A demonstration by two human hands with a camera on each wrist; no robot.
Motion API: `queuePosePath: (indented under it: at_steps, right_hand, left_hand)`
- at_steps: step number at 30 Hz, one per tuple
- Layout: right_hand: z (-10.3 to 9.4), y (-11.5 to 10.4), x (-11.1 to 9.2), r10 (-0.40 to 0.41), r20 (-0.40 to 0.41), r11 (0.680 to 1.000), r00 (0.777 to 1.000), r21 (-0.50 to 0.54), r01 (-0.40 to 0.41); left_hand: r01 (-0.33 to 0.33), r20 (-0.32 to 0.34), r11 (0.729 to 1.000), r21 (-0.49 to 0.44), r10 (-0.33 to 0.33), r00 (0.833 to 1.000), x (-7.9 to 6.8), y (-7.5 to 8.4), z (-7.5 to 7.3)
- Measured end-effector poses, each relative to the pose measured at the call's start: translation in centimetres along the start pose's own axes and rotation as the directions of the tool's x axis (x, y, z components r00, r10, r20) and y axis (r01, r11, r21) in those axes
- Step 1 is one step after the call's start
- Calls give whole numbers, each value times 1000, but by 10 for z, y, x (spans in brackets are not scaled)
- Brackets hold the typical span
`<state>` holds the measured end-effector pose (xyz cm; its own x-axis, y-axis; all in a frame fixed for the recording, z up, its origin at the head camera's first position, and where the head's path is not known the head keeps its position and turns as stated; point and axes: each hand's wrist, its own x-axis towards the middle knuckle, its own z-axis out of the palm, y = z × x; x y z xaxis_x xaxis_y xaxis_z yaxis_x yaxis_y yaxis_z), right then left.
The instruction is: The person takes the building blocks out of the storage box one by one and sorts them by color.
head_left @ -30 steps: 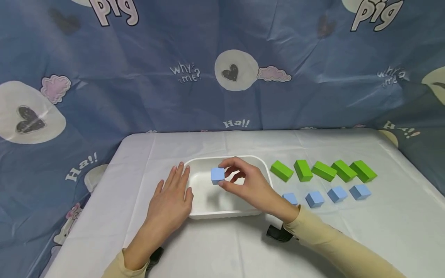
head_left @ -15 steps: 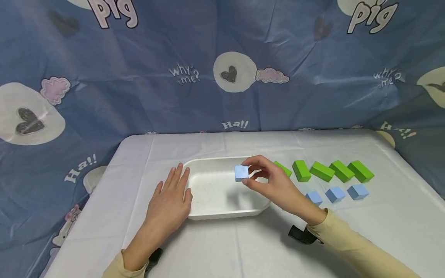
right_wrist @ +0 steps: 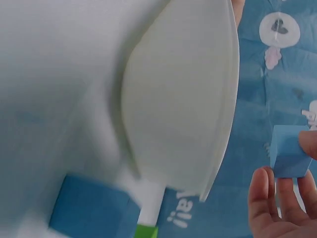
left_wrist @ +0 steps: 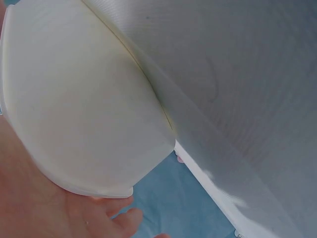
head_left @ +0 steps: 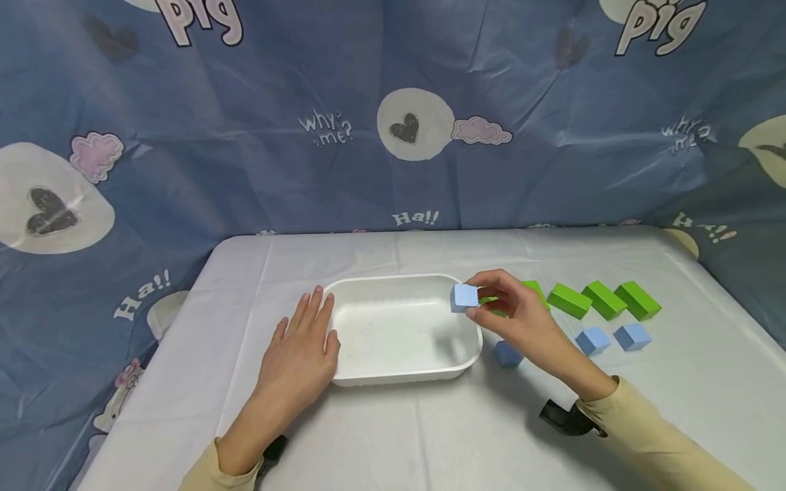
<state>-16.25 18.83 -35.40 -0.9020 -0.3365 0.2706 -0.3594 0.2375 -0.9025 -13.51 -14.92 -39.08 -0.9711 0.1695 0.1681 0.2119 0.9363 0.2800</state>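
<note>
A small blue cube (head_left: 464, 298) is pinched between the thumb and fingers of my right hand (head_left: 522, 317). It is held up over the right end of a white tray (head_left: 393, 341). The right wrist view also shows this cube (right_wrist: 285, 153) in the fingertips, beyond the tray's side (right_wrist: 178, 94). My left hand (head_left: 301, 361) rests against the tray's left end, its fingers straight and spread. In the left wrist view, part of that hand (left_wrist: 69, 213) lies along the tray's rim. I see no blocks inside the tray.
Right of the tray lies a blue cube (head_left: 507, 354), with more blue cubes (head_left: 632, 337) farther right. Behind them runs a row of several green blocks (head_left: 570, 301), partly hidden by my right hand. A patterned blue cloth (head_left: 344, 177) hangs behind the white table (head_left: 381, 436).
My right hand has carried the blue cube rightward, from above the tray's middle to its right end. My left hand stays in place. The cube beside the tray has come back into view.
</note>
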Motion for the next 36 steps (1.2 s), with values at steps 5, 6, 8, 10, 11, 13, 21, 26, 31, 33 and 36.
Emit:
queuePosePath:
  at_steps: [5,6,8,10,11,13,21,26,31,33,36]
  right_hand:
    - [-19,5,-6,2,-40,999,999,-38,-3]
    - [-22,5,-7,4,-45,999,999,-39,-6]
    - [-30,7,-10,11,-53,999,999,-42,-13]
    - [-37,9,-13,13,-60,998,998,-59,-17]
    - [-41,10,-14,7,-64,997,998,-74,-12]
    - [-48,11,-17,-10,-71,995,997,-102,2]
    - [-72,17,-27,-36,-101,986,994,-167,19]
    - [-86,20,-33,-66,-123,970,990,-239,35]
    - [-100,23,-39,-50,-136,965,989,-262,12]
    - [-106,24,-41,-42,-146,960,988,-279,0]
    - [-115,27,-45,-39,-148,949,988,-316,-10]
  left_hand:
    - [-3,-3,1000,-3,3,1000,2,1,0]
    - [-3,-3,1000,-3,3,1000,2,1,0]
    - [-4,-3,1000,-5,4,1000,2,2,0]
    - [-4,-4,1000,-4,4,1000,2,2,0]
    - [-3,-3,1000,-5,3,1000,2,2,0]
    - [-2,-2,1000,-5,2,1000,1,2,0]
    - [-4,-4,1000,-8,4,1000,1,2,0]
    - [-2,1,1000,-6,2,1000,1,1,0]
    - [-1,3,1000,-4,1,1000,1,1,0]
    - [0,4,1000,-7,0,1000,1,1,0]
    - [1,5,1000,-11,-1,1000,1,1,-1]
